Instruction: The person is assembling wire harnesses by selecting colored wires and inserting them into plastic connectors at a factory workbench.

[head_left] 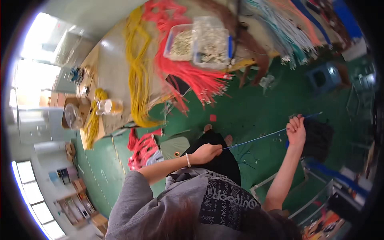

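A thin blue wire (258, 139) runs taut between my two hands above the green floor. My left hand (207, 153), in front of my body, is closed in a fist round its near end. Farther right and raised higher, my right hand (296, 129) has its fingers curled round the wire. A short length with a small pale tip sticks out to the right beyond that hand. The part of the wire inside each fist is hidden.
A table ahead bears yellow wires (139, 76), red wires (192, 78) and two plastic boxes (178, 57) of small pale parts. Teal and white wires (286, 36) hang at its right. Nearby stand a green-topped stool (175, 147) and a blue stool (323, 78).
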`<state>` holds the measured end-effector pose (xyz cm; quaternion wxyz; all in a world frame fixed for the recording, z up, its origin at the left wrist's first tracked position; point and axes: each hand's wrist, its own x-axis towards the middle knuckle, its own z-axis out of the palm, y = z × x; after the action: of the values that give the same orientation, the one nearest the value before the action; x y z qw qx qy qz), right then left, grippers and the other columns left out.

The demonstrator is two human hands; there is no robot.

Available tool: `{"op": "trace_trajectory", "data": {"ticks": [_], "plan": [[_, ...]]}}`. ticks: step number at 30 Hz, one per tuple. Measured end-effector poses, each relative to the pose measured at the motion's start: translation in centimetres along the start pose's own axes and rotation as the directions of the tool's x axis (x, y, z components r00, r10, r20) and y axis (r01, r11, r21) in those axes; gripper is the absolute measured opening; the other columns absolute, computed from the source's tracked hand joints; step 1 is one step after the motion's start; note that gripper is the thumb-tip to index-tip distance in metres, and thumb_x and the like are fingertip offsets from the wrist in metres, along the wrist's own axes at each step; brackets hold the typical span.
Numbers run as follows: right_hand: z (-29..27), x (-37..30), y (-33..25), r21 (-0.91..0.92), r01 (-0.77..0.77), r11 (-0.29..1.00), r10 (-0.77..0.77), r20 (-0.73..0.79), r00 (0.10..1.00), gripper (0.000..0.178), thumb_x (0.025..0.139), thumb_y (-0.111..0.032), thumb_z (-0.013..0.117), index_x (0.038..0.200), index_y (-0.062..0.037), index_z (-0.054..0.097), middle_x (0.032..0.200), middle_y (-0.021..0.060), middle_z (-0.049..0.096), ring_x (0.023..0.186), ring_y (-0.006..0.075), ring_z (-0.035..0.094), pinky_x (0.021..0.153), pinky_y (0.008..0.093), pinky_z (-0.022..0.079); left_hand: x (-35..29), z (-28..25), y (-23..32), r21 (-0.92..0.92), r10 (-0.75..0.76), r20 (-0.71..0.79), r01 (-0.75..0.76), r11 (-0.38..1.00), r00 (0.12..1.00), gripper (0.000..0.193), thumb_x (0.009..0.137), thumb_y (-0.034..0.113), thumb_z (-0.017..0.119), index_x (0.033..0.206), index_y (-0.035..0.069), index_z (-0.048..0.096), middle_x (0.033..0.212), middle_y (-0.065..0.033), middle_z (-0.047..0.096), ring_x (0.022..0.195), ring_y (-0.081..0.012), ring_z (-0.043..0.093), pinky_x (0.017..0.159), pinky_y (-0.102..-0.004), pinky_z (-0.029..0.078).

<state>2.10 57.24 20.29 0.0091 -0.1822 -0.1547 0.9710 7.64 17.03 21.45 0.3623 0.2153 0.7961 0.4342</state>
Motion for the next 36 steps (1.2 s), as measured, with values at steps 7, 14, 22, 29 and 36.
{"op": "trace_trajectory", "data": {"ticks": [7,14,22,29,36], "plan": [[0.0,5.3,5.1,-0.316,0.169,0.933,-0.206,-0.086,0.975,0.03,0.1,-0.031,0.042,0.103,-0.0039,0.055,0.059,-0.0048,0.025,0.05,0.0054,0.023,0.041,0.0196,0.022,-8.1,-2.6,-9.6,-0.1,-0.232,-0.263,0.213,0.972,0.937,0.016,0.088,0.016,0.05,0.08,0.005,0.057,0.069,-0.0164,0.06,0.071,-0.0362,0.06,0.064,-0.0448,0.047],[8.0,3.5,21.0,-0.308,-0.226,0.924,0.139,-0.28,0.95,0.037,0.1,-0.026,0.043,0.123,0.0032,0.046,0.068,-0.0024,0.032,0.055,0.0064,0.026,0.045,0.0222,0.023,-10.9,-7.0,-20.9,-0.096,-0.251,-0.343,0.232,0.968,0.905,0.018,0.082,0.007,0.052,0.094,0.007,0.064,0.089,-0.0133,0.066,0.09,-0.0307,0.061,0.082,-0.0414,0.047],[15.2,-2.0,31.5,-0.701,-0.032,0.712,-0.168,-0.214,0.962,0.035,0.102,-0.021,0.038,0.129,0.002,0.041,0.08,0.0003,0.046,0.062,0.0085,0.037,0.056,0.0265,0.036,-9.3,-11.2,-31.9,-0.638,-0.737,-0.655,0.401,0.657,0.165,0.035,0.083,0.015,0.056,0.114,-0.001,0.053,0.098,-0.0244,0.062,0.09,-0.0417,0.06,0.078,-0.0457,0.047],[13.9,-6.4,37.3,-0.91,-0.238,0.339,0.065,-0.23,0.971,0.03,0.102,-0.021,0.038,0.121,0.0003,0.047,0.067,-0.0007,0.043,0.06,0.0046,0.038,0.054,0.0198,0.033,-8.5,-15.0,-35.6,-0.647,-0.655,-0.734,0.475,0.596,-0.179,0.032,0.089,0.029,0.058,0.083,-0.002,0.06,0.082,-0.0213,0.066,0.082,-0.0408,0.062,0.073,-0.0483,0.047],[7.1,-7.3,43.3,-0.319,-0.73,0.605,0.551,-0.494,0.672,0.043,0.099,-0.032,0.046,0.12,0.0047,0.051,0.086,0.004,0.053,0.056,0.0039,0.035,0.05,0.0205,0.032,-11.0,-10.7,-24.8,-0.955,-0.819,-0.287,-0.083,0.285,0.497,0.039,0.099,0.03,0.044,0.089,-0.003,0.061,0.071,-0.0089,0.062,0.059,-0.0146,0.06,0.056,-0.0277,0.052]]}}
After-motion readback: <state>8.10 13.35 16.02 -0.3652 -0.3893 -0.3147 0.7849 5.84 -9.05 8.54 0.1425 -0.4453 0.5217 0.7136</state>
